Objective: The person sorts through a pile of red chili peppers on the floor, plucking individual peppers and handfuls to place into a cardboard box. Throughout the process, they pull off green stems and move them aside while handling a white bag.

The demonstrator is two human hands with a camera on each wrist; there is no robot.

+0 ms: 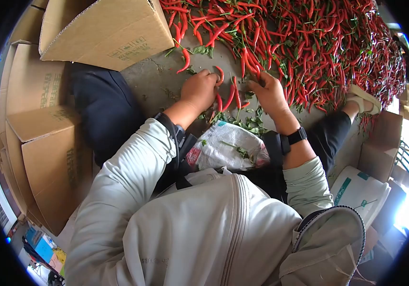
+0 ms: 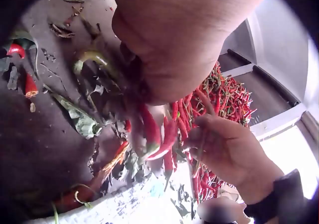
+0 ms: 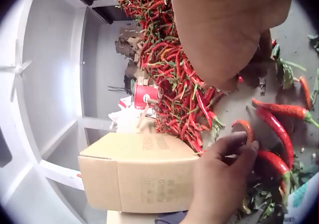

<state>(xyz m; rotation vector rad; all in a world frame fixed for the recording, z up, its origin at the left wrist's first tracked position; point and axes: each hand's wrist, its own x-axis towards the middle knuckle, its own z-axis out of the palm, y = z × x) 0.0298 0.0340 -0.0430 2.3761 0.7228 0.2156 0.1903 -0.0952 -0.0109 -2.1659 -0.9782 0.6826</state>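
Note:
Between thumb and finger, my left hand (image 1: 198,91) pinches a curved red chili pepper (image 3: 244,128), its tip standing up past the fingers. My right hand (image 1: 272,97) is at the near edge of a big heap of red chilies (image 1: 328,52), its fingertips pinching another red chili (image 2: 204,101). Most of that chili is hidden in the head view. On the grey floor between the hands lie several loose chilies (image 3: 279,129) with green stems. Scattered leaves (image 1: 257,121) lie just in front of a white woven sack (image 1: 214,145).
An open cardboard box (image 1: 113,38) stands at the upper left, beside the heap. More cardboard boxes (image 1: 51,162) are stacked along the left. A sandalled foot (image 1: 366,100) rests by the heap's right edge, with a white container (image 1: 359,190) behind it.

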